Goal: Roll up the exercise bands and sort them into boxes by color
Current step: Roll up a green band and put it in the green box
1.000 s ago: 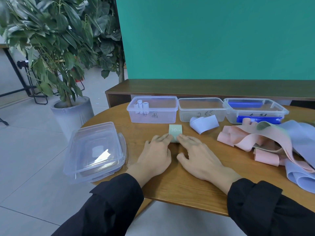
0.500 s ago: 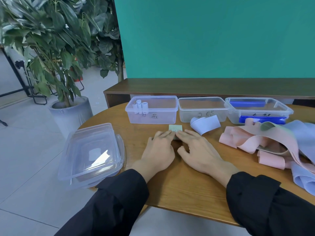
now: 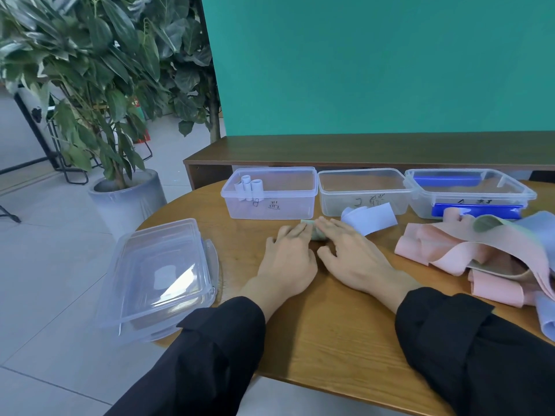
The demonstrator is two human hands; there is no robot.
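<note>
Wood-grain round table (image 3: 330,340) serves as the landmark; all else is placed from it. Behind its far edge: a dark wooden bench (image 3: 360,148) and a teal backdrop. Off its left edge, on the floor: a potted plant (image 3: 90,85).

On the table's near-left rim, overhanging the edge: a stack of clear plastic lids (image 3: 156,274). Along the far edge, three clear plastic boxes in a row. Left box (image 3: 270,202) holds small rolls of pale blue band (image 3: 250,189) in its left corner. Middle box (image 3: 360,193) looks empty apart from handwriting on its front. Right box (image 3: 468,193) has blue latches.

At the table's right side: a loose heap of pink bands (image 3: 450,250) tangled with pale blue bands (image 3: 540,229). A separate pale blue band (image 3: 369,219) lies curled just in front of the middle box.

At table centre, in front of the gap between left and middle boxes: a pale green band (image 3: 315,232), mostly rolled. Left hand (image 3: 288,259) lies palm-down, fingers extended and close together, tips on the roll. Right hand (image 3: 354,259) likewise flat, fingers slightly spread, tips pressing the roll from the other side. Both wear black sleeves.
</note>
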